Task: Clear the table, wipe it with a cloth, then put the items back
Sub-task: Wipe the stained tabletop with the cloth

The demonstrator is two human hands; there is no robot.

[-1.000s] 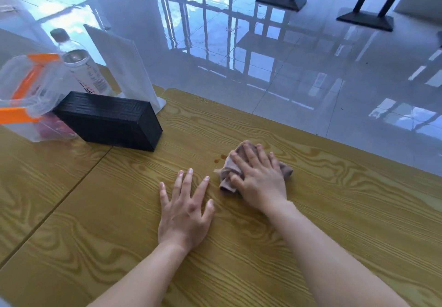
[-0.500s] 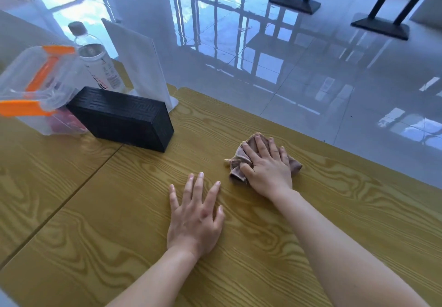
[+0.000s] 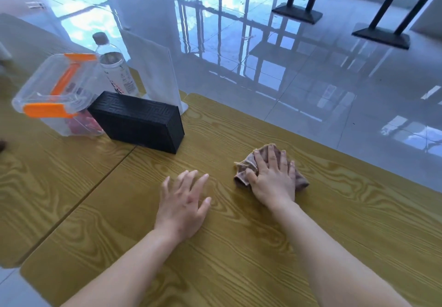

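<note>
Wood-grain table [image 3: 358, 223], glossy floor [image 3: 311, 79] beyond. Cloth [image 3: 242, 171], centre right: my right hand [image 3: 272, 180] flat on top, fingers straight, pressing to wipe. My left hand [image 3: 184, 201], centre: fingers spread, empty, likely bracing. Black box [image 3: 138, 120], clear container [image 3: 55, 96], bottle [image 3: 112, 65], upper left: parked clear of wiping zone.

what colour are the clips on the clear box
Orange clips on the clear box, seen in the head view.

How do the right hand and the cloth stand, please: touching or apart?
Touching. The head view shows the right hand lying flat on the cloth, fingers straight.
</note>
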